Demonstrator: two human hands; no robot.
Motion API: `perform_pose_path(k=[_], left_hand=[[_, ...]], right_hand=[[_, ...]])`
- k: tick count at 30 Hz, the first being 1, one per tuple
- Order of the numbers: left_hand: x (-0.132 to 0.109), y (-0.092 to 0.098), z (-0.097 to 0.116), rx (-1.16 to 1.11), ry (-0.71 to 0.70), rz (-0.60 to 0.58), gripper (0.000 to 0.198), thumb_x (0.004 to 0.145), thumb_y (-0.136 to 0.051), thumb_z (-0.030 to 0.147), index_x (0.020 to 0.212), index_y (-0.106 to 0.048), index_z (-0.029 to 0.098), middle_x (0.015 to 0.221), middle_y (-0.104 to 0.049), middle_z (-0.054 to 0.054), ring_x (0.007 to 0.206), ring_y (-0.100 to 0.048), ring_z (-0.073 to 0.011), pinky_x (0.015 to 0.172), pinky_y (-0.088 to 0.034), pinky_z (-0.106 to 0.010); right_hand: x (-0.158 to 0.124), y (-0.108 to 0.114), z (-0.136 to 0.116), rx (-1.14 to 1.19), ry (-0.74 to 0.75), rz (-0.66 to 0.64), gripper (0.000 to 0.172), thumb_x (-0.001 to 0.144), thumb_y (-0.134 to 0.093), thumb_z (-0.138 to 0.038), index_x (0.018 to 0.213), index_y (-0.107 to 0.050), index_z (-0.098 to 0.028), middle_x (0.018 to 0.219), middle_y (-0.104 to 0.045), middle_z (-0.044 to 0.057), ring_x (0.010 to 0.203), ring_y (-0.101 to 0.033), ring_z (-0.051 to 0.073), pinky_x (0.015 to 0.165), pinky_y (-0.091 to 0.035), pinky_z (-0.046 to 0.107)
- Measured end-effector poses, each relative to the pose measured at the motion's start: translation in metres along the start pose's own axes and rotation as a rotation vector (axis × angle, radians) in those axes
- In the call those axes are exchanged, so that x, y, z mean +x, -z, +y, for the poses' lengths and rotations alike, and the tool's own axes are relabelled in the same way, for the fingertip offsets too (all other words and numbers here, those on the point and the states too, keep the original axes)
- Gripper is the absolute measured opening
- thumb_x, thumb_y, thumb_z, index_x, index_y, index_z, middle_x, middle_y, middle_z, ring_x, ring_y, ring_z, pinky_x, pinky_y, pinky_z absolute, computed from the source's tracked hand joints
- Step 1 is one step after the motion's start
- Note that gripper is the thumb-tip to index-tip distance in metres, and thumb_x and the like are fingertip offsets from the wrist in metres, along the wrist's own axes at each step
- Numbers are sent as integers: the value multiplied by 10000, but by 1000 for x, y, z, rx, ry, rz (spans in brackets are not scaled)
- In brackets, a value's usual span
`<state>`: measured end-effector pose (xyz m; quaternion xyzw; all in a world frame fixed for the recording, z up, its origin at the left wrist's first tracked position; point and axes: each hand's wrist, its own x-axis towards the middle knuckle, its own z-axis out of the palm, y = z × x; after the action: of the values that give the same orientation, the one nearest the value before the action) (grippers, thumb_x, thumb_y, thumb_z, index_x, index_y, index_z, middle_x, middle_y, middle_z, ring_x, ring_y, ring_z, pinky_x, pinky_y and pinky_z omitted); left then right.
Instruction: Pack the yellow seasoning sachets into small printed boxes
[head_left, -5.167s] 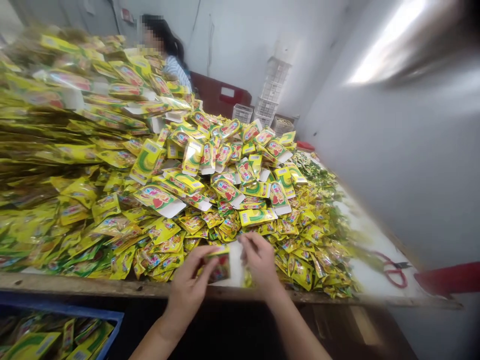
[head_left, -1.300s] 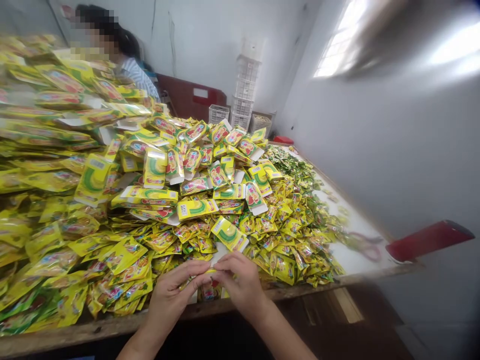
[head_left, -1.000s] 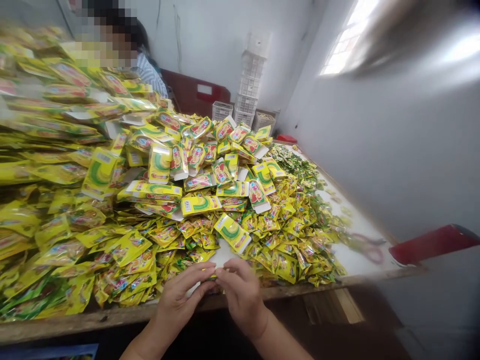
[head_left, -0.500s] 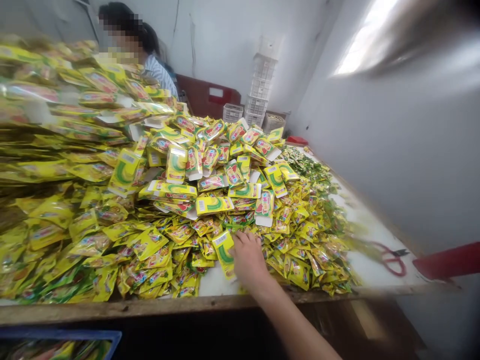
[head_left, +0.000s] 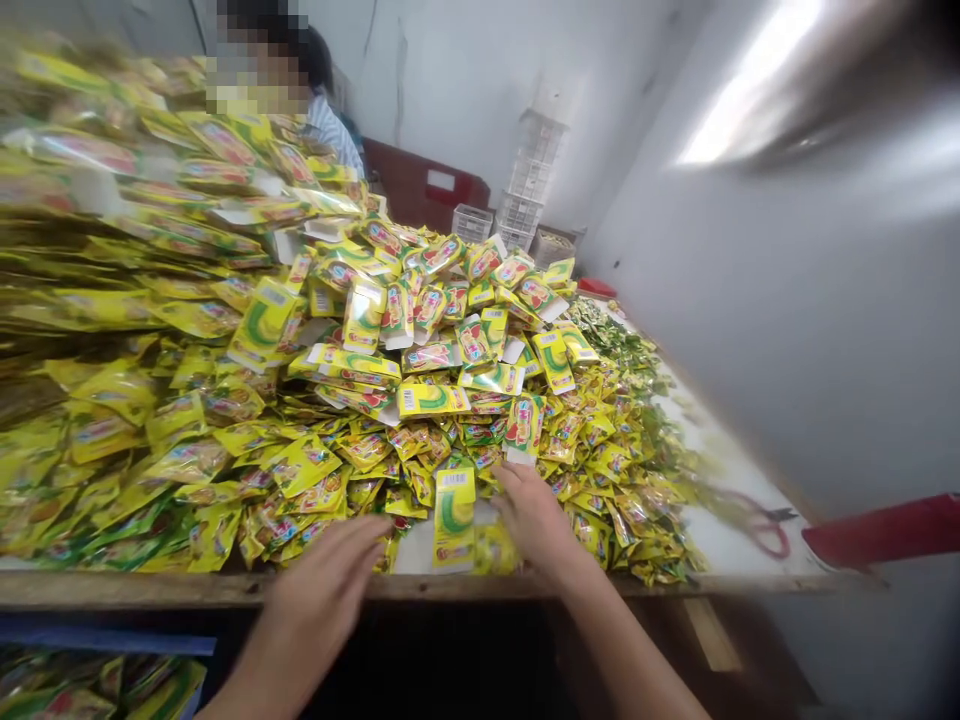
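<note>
Blue-rimmed crate (head_left: 97,640) down at the bottom left, sitting below the table and full of yellow packets. Above it the wooden table edge (head_left: 187,590) runs right across the view, with a huge heap of yellow-green foil sachets (head_left: 187,460) piled almost up to it on the left. Behind the heap, a co-worker in a striped shirt (head_left: 326,125) sits at the far end.

My left hand (head_left: 319,600) is open, fingers spread and pointing up and to the right, just over the table edge. It isn't pinching anything. Next along, a flat yellow carton (head_left: 454,515) stands lengthwise on a strip of white tabletop (head_left: 420,560), between the hands, its end nearly at the edge.

Right hand (head_left: 536,515) is open too, fingers loosely forward and pressing on nothing I can make out, on loose sachets just beside the carton. Further right there's more white tabletop, then red-handled scissors (head_left: 765,530) and a red object (head_left: 885,530) at the edge.
</note>
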<state>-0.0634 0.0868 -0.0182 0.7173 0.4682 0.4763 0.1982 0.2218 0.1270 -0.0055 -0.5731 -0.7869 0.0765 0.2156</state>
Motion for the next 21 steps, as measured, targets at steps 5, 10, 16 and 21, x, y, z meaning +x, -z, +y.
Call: perform_pose_path(k=[5,10,16,21], left_hand=[[64,-85,11,455,-411,-517,580,790,-510,-35,1250,-606,305,1519,-418,-108,1416,-322,-340,1095,-245,-615],[82,-64,18,215,-325,-486,614,711,-613,7,1262,-586,277,1440,-524,-90,1383,-382,-319,1145,-187,-565],[56,-18,21,-580,474,53,452,866,-612,355,1290,-559,209,1262,-666,-85,1178,-599,-283,1034,-439,-425],[33,-18,23,-661,696,47,508,789,-708,420,1222,-593,180,1223,-680,-94,1177,-590,-283,999,-466,-390]], right_hand=[[-2,13,15,226,-53,94,307,828,-525,-57,1051,-677,-202,1021,-705,67,979,-635,217,891,-472,324],[1,22,12,410,-239,301,163,836,-564,-169,964,-659,-200,914,-698,44,868,-646,219,805,-497,333],[41,3,-11,634,-408,155,324,819,-572,-237,1141,-550,-215,1073,-642,66,822,-657,195,589,-539,270],[65,-29,-21,496,-468,-11,309,821,-555,-207,1124,-542,-148,978,-656,92,756,-663,199,601,-540,290]])
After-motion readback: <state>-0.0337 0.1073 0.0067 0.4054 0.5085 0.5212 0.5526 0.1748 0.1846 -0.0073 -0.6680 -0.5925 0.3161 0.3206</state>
